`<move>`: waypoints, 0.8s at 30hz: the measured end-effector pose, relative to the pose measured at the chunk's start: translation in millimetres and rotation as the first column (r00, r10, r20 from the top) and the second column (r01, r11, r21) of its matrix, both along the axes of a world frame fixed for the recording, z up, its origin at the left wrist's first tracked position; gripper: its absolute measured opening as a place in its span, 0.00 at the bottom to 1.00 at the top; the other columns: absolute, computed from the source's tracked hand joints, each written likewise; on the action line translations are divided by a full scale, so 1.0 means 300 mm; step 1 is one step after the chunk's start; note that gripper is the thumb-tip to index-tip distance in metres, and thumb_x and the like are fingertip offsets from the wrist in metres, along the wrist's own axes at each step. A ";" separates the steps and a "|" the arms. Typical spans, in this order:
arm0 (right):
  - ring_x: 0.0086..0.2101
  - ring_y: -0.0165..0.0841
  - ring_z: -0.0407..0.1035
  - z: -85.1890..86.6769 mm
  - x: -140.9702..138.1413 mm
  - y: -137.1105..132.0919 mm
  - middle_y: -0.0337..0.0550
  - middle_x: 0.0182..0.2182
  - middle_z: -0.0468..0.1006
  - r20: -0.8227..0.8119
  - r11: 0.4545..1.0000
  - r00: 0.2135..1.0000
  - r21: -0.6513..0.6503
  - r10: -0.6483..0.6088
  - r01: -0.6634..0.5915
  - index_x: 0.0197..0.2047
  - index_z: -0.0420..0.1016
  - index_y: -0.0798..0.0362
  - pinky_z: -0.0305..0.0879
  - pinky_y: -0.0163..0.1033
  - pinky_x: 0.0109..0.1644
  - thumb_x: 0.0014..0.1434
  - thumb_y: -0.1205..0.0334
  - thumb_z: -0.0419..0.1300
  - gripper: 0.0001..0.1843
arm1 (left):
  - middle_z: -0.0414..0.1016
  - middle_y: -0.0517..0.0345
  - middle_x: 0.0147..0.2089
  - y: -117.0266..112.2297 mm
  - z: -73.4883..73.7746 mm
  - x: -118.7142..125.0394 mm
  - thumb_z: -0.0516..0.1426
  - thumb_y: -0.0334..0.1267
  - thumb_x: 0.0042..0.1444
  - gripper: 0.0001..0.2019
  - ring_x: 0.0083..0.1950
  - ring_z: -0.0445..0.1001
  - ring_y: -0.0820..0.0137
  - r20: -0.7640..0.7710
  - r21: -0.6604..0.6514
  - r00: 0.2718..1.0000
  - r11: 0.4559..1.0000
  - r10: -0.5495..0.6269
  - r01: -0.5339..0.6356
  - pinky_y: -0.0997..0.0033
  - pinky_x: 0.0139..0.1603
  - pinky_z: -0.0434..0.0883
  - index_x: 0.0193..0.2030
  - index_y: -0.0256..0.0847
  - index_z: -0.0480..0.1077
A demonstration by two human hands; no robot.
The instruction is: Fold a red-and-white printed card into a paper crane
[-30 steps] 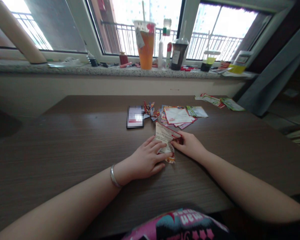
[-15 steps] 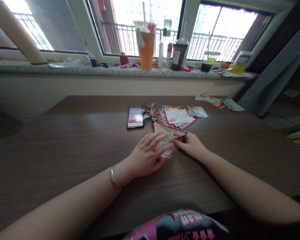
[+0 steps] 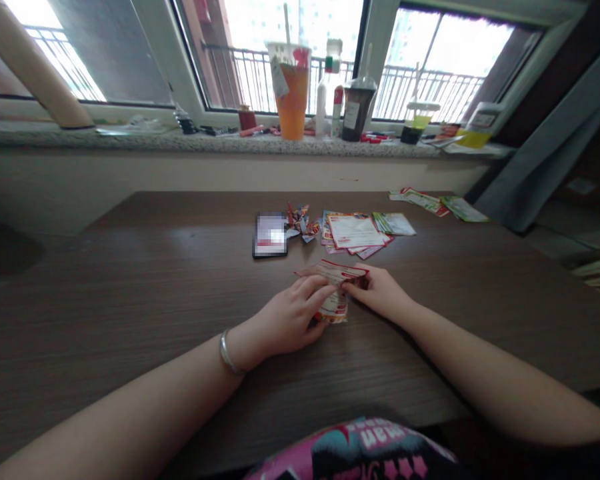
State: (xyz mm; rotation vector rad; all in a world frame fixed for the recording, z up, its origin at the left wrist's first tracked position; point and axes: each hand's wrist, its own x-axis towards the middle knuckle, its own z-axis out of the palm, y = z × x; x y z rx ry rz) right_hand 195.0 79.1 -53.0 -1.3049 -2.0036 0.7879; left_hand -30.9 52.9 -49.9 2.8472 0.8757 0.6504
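A printed paper leaflet, red-edged with white text areas, lies half folded on the dark wooden table in front of me. My left hand, with a silver bangle on the wrist, pinches the leaflet's left side with curled fingers. My right hand pinches its right edge between thumb and fingers. The upper flap is bent down nearly flat over the lower part.
A phone lies beyond the hands, beside small folded paper figures and a stack of leaflets. More leaflets lie far right. Drink cups and bottles stand on the window sill.
The leaflet's upper flap, standing up a second ago, has been folded down toward me. Both hands stayed at its edges, the left fingers curling in.
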 end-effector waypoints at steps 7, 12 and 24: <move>0.29 0.30 0.68 -0.004 -0.002 -0.005 0.39 0.33 0.78 0.006 0.999 0.999 0.027 0.036 -0.037 0.42 0.75 0.52 0.62 0.35 0.33 0.58 0.60 0.58 0.10 | 0.61 0.45 0.59 0.002 -0.002 -0.003 0.54 0.30 0.54 0.30 0.65 0.58 0.58 0.062 0.208 0.998 0.978 0.013 -0.026 0.55 0.68 0.59 0.64 0.36 0.55; 0.29 0.31 0.68 0.009 -0.007 -0.016 0.40 0.30 0.77 0.124 0.998 0.991 0.030 0.057 -0.061 0.35 0.74 0.52 0.62 0.35 0.32 0.57 0.60 0.58 0.06 | 0.56 0.44 0.67 0.001 0.007 -0.008 0.59 0.41 0.54 0.35 0.70 0.50 0.54 0.100 0.302 0.993 0.949 0.062 -0.090 0.50 0.71 0.50 0.67 0.37 0.51; 0.26 0.30 0.64 0.038 -0.017 -0.038 0.39 0.26 0.72 0.209 0.989 0.976 0.123 0.057 -0.084 0.34 0.73 0.53 0.58 0.34 0.30 0.59 0.58 0.58 0.08 | 0.64 0.44 0.63 0.011 0.010 -0.005 0.57 0.49 0.56 0.38 0.65 0.60 0.57 0.063 0.233 0.991 0.964 0.115 -0.127 0.50 0.72 0.41 0.68 0.35 0.49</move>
